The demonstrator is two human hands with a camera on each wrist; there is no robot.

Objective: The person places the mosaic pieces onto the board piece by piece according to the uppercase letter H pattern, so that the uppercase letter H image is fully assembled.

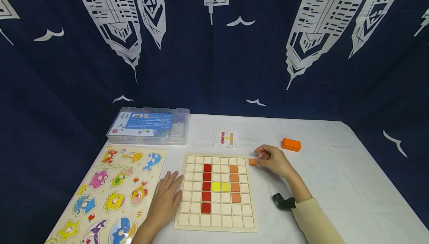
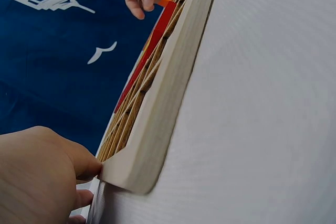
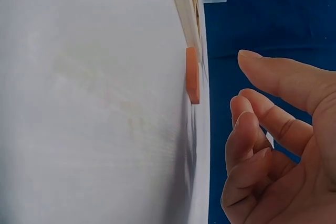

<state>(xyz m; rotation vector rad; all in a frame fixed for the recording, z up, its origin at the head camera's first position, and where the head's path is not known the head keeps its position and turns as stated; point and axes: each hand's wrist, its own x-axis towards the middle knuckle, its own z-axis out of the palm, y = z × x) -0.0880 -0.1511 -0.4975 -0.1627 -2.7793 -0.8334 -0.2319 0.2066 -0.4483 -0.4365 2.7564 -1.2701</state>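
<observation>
A wooden grid board (image 1: 216, 221) lies on the table with a column of red tiles (image 1: 206, 186), two yellow tiles (image 1: 216, 186) and a column of orange tiles (image 1: 235, 187) set in its squares. Beside its left edge rests my left hand (image 1: 165, 199), fingers extended; the thumb touches the board's side in the left wrist view. Just off the upper right edge lies a loose orange tile (image 1: 253, 162). My right hand (image 1: 275, 161) hovers by this tile. In the right wrist view, thumb and loosely bent fingers are apart, holding nothing, and the tile (image 3: 192, 76) stands clear of them.
Behind the board lies a small pattern card (image 1: 225, 138). An orange block (image 1: 291, 145) sits at the back right. A clear plastic case (image 1: 148, 126) is at the back left, and a sea-animal puzzle board (image 1: 114, 192) covers the left side.
</observation>
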